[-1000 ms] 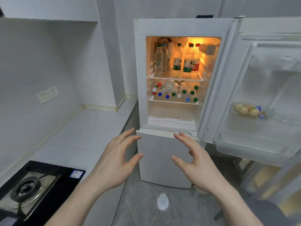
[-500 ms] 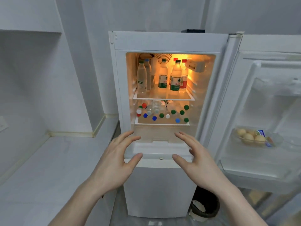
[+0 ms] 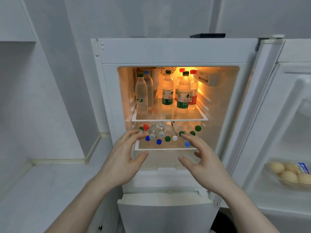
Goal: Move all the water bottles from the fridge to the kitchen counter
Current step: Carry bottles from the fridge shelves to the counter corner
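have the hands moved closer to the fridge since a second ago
Yes. Both the left hand and right hand have advanced toward the fridge; their fingertips now overlap the lower shelf of lying bottles.

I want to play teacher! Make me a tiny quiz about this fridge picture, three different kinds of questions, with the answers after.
1. True or false: the left hand is already holding a bottle.
2. How do the bottles on the upper shelf stand?
A. upright
B. lying down
C. upside down
3. Fill in: the clear tray in the open fridge door holds ____.

Key:
1. False. Both the left hand and the right hand are open and empty, in front of the lower shelf.
2. A. The lying bottles are on the lower shelf, caps facing out.
3. Eggs.
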Tool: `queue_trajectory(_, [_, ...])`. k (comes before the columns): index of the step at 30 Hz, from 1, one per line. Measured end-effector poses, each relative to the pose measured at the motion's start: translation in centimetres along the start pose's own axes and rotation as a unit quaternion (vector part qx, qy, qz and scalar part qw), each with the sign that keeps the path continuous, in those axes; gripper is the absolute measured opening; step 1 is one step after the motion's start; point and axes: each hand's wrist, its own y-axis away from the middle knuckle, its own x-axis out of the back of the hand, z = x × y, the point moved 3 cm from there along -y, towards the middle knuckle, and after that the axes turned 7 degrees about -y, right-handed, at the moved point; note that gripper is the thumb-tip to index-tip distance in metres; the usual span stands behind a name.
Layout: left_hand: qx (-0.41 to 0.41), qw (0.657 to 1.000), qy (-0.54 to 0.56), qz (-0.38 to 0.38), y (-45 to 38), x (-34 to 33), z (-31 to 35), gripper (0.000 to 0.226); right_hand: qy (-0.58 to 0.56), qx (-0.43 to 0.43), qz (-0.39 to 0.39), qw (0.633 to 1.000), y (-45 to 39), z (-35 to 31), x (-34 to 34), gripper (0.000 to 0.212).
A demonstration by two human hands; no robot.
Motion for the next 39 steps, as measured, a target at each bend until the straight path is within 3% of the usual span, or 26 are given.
queue_trajectory(6, [0.01,0.999,-0.013,0.032,-7.4,-2.0,-0.9,0.043,-0.011,0.022,0.008,1.0,-8.2,2.3,1.0,0.06])
queue_trajectory(17, [0.133,0.983,0.013,0.127,-20.4,-7.3,-5.3,0.065,-0.059,0.026,-0.008,0.998,-20.9,6.1,0.7,0.06])
queue_trajectory(24, [0.199,0.961,0.024,0.191,-25.2,-9.6,-7.5,0.088,-0.061,0.048,-0.007,0.997,-25.9,6.7,-1.1,0.06])
queue_trajectory(28, [0.213,0.952,0.014,0.218,-26.6,-10.3,-8.1,0.09,-0.066,0.064,-0.001,0.996,-28.3,6.3,-2.4,0.059])
queue_trajectory(36, [0.248,0.942,-0.075,0.212,-28.8,-9.7,-7.8,0.094,-0.062,0.081,0.007,0.995,-34.0,5.3,-4.3,0.058])
queue_trajectory(39, [0.249,0.942,-0.109,0.195,-29.5,-9.3,-8.1,0.084,-0.072,0.084,0.007,0.994,-35.8,5.0,-4.9,0.058])
